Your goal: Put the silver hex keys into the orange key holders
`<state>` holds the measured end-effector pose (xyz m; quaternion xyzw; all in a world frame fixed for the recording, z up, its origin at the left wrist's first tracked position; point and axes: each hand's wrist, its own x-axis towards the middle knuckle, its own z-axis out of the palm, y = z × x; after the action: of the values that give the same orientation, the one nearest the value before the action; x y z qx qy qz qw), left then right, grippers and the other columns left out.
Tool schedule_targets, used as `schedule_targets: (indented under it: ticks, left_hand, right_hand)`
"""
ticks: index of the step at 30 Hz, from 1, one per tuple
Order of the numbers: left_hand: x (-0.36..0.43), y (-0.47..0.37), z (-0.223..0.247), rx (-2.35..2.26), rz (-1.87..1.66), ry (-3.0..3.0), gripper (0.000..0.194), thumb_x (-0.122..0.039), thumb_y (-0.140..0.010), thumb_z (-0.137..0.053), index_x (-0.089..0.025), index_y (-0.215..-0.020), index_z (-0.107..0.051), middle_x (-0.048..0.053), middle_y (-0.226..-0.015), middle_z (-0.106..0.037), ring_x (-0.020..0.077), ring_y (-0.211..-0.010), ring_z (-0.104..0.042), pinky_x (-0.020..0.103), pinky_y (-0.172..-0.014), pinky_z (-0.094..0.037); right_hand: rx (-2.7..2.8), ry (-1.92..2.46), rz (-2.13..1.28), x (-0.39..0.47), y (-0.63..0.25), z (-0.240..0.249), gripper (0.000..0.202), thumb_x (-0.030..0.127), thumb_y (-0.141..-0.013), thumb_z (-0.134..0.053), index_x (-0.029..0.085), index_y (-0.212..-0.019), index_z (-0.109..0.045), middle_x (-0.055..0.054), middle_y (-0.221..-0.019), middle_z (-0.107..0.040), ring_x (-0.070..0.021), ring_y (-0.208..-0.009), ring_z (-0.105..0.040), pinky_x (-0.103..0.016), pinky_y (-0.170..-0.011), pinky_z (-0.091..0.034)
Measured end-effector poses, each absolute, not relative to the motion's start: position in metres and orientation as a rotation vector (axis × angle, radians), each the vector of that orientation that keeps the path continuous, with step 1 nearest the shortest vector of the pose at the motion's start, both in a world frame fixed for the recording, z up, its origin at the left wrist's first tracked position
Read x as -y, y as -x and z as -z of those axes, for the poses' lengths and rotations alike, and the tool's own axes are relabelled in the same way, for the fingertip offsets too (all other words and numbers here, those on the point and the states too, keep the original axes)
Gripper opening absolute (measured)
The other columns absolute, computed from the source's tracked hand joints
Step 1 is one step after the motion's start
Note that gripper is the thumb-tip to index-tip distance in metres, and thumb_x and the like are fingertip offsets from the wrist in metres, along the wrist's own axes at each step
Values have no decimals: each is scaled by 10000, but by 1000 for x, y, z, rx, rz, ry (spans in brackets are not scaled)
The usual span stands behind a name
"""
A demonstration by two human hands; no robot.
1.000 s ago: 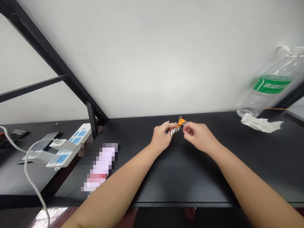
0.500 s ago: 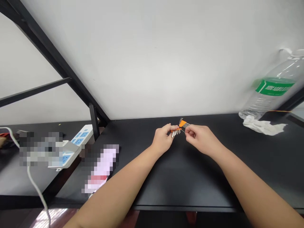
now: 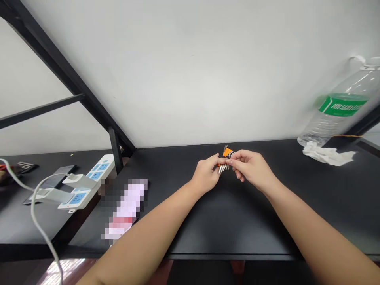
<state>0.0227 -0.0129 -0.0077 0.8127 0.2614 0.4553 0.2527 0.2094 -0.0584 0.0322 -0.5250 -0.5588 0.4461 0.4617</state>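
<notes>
Over the black table point(image 3: 208, 225), my left hand point(image 3: 206, 174) is closed on an orange holder point(image 3: 220, 164) with several short metal keys sticking out toward me. My right hand point(image 3: 249, 168) touches the far side of that holder, its thumb and index finger pinched together; what lies between the fingertips is too small to make out. Just behind my hands a second orange holder point(image 3: 228, 152) with several thin metal keys lies on the table, partly hidden by my right fingers.
A large clear bottle with a green label point(image 3: 342, 105) stands at the back right, beside crumpled white tissue point(image 3: 328, 153). At left are a white power strip point(image 3: 99, 174) with plugs and cables, and a blurred-out phone-like object point(image 3: 127, 206).
My right hand has moved left and its fingertips now meet the holder in my left hand. The view has shifted slightly.
</notes>
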Motion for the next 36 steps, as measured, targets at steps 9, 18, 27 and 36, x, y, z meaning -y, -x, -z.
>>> schedule_targets:
  ticks: [9, 18, 27, 36]
  left_hand:
    - [19, -28, 4, -810, -1264, -1893, 102, -191, -843, -705, -210, -940, -729, 53, -961, -791, 234, -1024, -740, 427, -1033, -530]
    - [5, -26, 1, -836, -1186, -1191, 313, -311, -647, -902, -136, -817, -707, 66, -833, -767, 190, -787, -720, 339, -794, -559]
    - [3, -30, 4, -740, -1008, -1140, 603, -358, -766, -837, -145, -1291, -629, 120, -1049, -753, 218, -952, -696, 401, -936, -505]
    - [7, -31, 10, -761, -969, -1373, 396, -454, -888, -690, -178, -1145, -568, 67, -1002, -692, 200, -945, -654, 366, -887, -494]
  right_hand:
    - [1173, 1189, -1205, 52, -194, -13, 383, 579, -832, -702, 217, -819, -579, 58, -563, -506, -99, -423, -446, -216, -380, -344]
    - [1556, 1277, -1024, 42, -199, 2, 257, 456, -850, -694, 215, -936, -705, -41, -954, -717, -210, -871, -660, -351, -829, -513]
    - [1260, 1119, -1359, 46, -190, 1, 284, 439, -796, -776, 166, -836, -709, -22, -755, -685, -154, -700, -622, -301, -694, -512]
    - [1017, 1108, -1463, 47, -195, -4, 312, 462, -800, -790, 209, -931, -662, -41, -900, -713, -182, -737, -711, -267, -610, -552]
